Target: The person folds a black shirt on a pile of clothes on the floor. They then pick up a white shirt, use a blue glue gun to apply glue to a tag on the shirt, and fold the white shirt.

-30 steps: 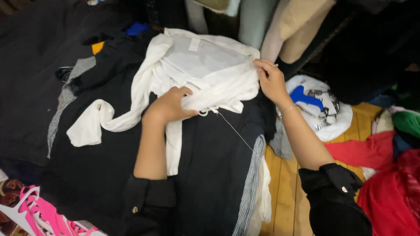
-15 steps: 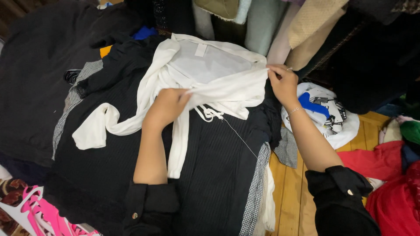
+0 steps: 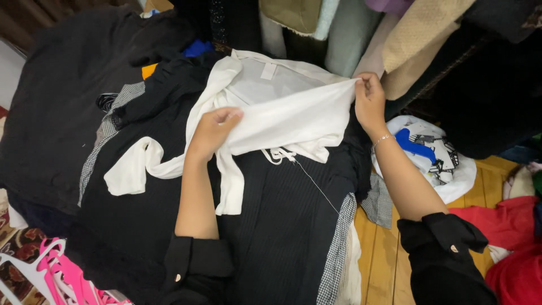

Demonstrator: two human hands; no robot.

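Black sleeves (image 3: 195, 265) with small round buttons are rolled up both forearms. A thin bracelet (image 3: 383, 138) circles the right wrist.

warm, even indoor light from overhead; the white garment (image 3: 282, 113) is bright without glare. black fabric toward nine o'clock loses detail. sharp focus, soft shadows.

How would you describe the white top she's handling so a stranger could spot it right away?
Start at the big pile of black clothes filling the middle. On top of it lies the white top, with the left hand and right hand gripping its folded edge. It is the only white garment there, with long trailing sleeves.
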